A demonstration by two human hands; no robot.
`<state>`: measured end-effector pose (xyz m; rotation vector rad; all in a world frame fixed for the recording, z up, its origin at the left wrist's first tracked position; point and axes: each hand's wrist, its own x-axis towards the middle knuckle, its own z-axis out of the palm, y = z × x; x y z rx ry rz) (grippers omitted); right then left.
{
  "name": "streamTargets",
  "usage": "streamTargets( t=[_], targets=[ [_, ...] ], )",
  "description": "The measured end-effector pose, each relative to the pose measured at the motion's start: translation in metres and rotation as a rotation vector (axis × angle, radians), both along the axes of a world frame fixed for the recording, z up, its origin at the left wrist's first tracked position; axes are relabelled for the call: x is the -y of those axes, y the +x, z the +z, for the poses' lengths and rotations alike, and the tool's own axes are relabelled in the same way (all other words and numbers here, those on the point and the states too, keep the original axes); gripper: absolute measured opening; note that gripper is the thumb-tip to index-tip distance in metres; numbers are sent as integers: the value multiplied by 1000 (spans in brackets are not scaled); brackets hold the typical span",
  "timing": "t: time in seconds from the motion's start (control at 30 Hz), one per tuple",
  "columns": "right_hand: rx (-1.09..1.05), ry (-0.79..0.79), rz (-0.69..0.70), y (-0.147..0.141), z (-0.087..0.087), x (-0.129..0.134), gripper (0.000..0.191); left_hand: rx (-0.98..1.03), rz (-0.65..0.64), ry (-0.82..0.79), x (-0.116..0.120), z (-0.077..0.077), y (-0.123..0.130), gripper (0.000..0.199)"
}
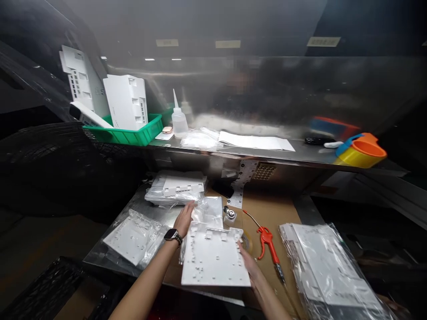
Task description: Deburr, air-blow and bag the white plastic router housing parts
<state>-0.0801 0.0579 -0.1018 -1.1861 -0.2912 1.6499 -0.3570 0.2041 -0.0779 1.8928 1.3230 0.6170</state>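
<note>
A white plastic panel [216, 258], its inner side with clips facing up, is tilted at the front middle of the table. My right hand [248, 264] grips its right edge, fingers partly hidden by the panel. Beyond the panel's upper left corner is my left hand [185, 219], wearing a watch, fingers stretched forward beside clear plastic bags [211, 211]. A bagged panel [130, 235] lies to the left of my left wrist. Behind the hands is a stack of bagged white parts [178, 186].
A red air gun [267, 244] with its hose lies right of the panel, near a small metal-topped bottle [230, 214] and tape roll [247, 242]. Bagged panels [333, 266] lie far right. The shelf [267, 156] holds a green bin [133, 135] and a squeeze bottle [179, 121].
</note>
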Motion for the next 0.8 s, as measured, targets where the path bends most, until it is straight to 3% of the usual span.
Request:
streamTargets(
  t=[0.1,0.17,0.23,0.3,0.4,0.53,0.67,0.8],
  targets=[
    [42,3,-60,22,12,18,75,-2,-59,-5,-10,11,4,72],
    [152,7,-197,34,23,33,80,19,-144,-29,-13,14,11,83],
    [385,64,-356,38,32,49,82,46,-225,-62,-14,14,21,87],
    [675,176,-422,30,39,60,78,70,-267,-100,-14,10,33,82],
    [985,362,-344,2,40,67,69,92,-250,-139,-16,3,49,61],
    [1091,588,-196,-28,25,60,59,106,-158,-99,-18,1,63,42],
    [1174,684,-119,-25,9,55,50,77,6,71,-11,17,64,49],
    [1238,703,-89,-19,11,55,47,-21,97,285,11,38,63,74]
  ],
)
